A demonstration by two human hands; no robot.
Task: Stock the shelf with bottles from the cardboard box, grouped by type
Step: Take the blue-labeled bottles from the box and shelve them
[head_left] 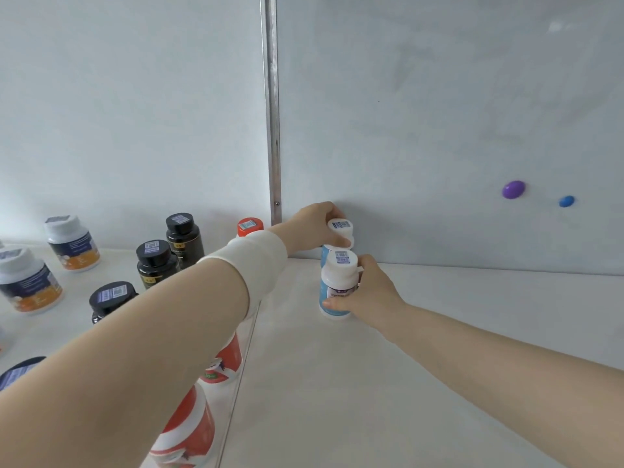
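The bottle [335, 287] is white-and-blue, the magnet [513, 189] purple

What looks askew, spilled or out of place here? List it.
Nothing stands out. The rear bottle, gripped by the left hand, and the front bottle, held by the right hand, stand upright in line; black bottles and orange-label bottles stand upright by type.

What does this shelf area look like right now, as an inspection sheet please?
Surface: white shelf board.
Job's things: two white-capped blue-labelled plastic bottles, rear bottle and front bottle, close together; black bottles, orange-labelled white bottles and red-and-white bottles grouped further left.
Clutter: nothing seen.
Grips: left hand grips the rear bottle's cap; right hand holds the front bottle's body.
Cables: nothing seen.
Surroundings: white back panel, metal strip, purple magnet, blue magnet.
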